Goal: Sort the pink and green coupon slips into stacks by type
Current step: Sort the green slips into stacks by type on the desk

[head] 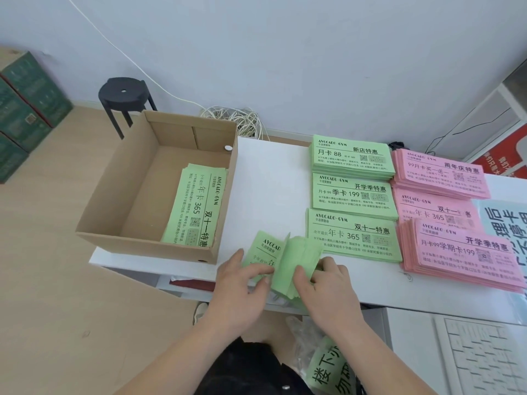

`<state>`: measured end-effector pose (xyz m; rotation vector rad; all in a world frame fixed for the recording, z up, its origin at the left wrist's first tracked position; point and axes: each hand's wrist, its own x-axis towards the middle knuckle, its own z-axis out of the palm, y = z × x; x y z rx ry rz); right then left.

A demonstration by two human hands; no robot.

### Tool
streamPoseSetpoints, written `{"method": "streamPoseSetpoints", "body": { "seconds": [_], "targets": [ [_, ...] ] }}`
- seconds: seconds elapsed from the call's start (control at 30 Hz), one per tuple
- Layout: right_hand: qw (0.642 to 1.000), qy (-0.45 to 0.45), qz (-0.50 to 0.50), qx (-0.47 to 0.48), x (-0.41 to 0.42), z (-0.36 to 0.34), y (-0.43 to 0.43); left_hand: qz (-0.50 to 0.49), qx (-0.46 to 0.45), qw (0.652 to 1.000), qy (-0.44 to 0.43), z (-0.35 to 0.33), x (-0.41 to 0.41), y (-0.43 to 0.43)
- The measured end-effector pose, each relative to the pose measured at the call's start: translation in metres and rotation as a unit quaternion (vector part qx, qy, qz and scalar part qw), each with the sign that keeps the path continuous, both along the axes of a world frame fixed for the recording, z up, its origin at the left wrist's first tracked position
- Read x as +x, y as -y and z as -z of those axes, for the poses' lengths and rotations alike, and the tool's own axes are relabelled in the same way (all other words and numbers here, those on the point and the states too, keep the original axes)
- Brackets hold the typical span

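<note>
A white table (271, 172) stands against a pale wall, with wood floor to the left and a black stool (124, 94) in the far corner.

In the head view, the green bundle (293, 260) sits at the near edge of the table, held between both hands. The left hand (239, 283) pins and pinches its left part flat. The right hand (328, 283) curls round the right part, where the slips lift and fan upward. Just to the right lie three green stacks (353, 193) in a column from near to far. Beyond them to the right are three pink stacks (440, 173), the nearest overlapping the one behind it.

The slips look like thin, light paper, floppy singly and likely to slide on one another, so a loose hold would probably let them splay. The better grip seems to be across the short ends, thumb beneath and fingers on top, tapping the edges square on the table.

The only container is an open cardboard box (119, 201) at the table's left, overhanging its edge. It holds one pile of boxed green slips (196, 206) lying lengthwise along its right wall.
</note>
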<state>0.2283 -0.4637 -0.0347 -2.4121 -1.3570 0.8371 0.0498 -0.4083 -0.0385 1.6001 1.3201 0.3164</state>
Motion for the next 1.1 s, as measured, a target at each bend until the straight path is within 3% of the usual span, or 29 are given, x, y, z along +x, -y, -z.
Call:
{"method": "streamPoseSetpoints", "body": {
  "seconds": [0.2, 0.33, 0.43, 0.57, 0.73, 0.83, 0.97, 1.1],
  "targets": [
    [1.000, 0.007, 0.002, -0.002, 0.002, 0.005, -0.001, -0.084, -0.087, 0.988, 0.098, -0.006, 0.010, -0.007],
    [0.999, 0.019, -0.017, -0.019, 0.002, 0.007, -0.001, -0.063, -0.009, 0.995, 0.081, -0.010, 0.011, 0.001],
    [0.999, 0.025, -0.017, -0.014, 0.000, 0.002, 0.001, -0.015, -0.004, 0.997, 0.074, -0.013, 0.014, 0.014],
    [1.000, -0.009, -0.007, 0.008, 0.000, -0.010, 0.005, -0.060, -0.042, 0.989, 0.132, -0.031, 0.021, -0.004],
    [0.998, -0.048, -0.033, -0.007, 0.010, -0.010, 0.013, 0.010, 0.009, 0.999, -0.050, -0.029, 0.033, -0.043],
    [0.996, -0.058, -0.053, -0.037, 0.013, -0.012, 0.012, -0.019, -0.037, 0.999, -0.030, -0.037, 0.039, -0.048],
    [0.996, -0.002, -0.086, -0.038, 0.020, -0.002, 0.011, 0.051, 0.020, 0.995, -0.080, -0.039, 0.037, -0.051],
    [0.992, -0.066, 0.065, 0.090, 0.030, 0.003, 0.026, 0.022, -0.003, 1.000, 0.014, -0.049, 0.029, -0.047]
  ]
}}
